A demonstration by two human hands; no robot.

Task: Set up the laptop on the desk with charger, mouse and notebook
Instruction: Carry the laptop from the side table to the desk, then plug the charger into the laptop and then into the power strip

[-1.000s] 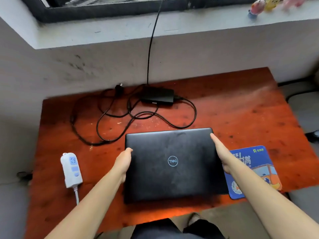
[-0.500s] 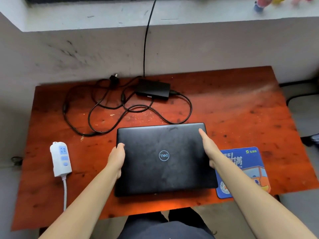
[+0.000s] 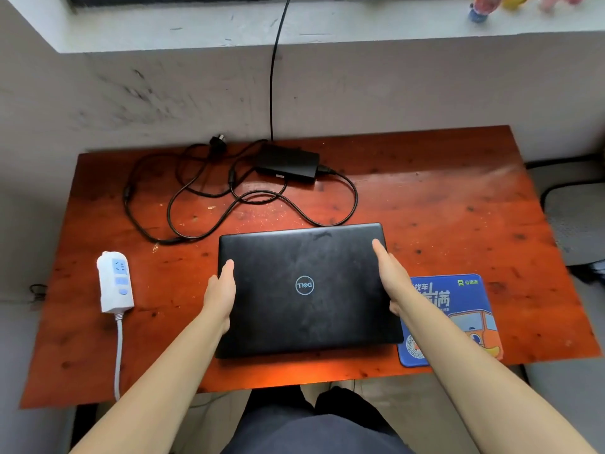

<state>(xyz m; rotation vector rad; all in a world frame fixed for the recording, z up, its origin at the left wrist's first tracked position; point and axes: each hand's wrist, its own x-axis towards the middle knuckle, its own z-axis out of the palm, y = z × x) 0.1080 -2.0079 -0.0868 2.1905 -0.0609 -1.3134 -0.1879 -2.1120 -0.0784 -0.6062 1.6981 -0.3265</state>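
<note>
The closed black rectangular laptop [image 3: 307,290] lies mid-way on the red-brown wooden tabletop [image 3: 442,198], with the left hand [image 3: 221,290] and right hand [image 3: 389,276] pressing straight fingers against its sides. The black charger brick [image 3: 288,162] at 12 o'clock looks unconnected. No mouse or notebook is visible.

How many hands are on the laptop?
2: the left hand lies flat at the left edge of the laptop, and the right hand lies flat at its right edge. Neither is hidden.
</note>
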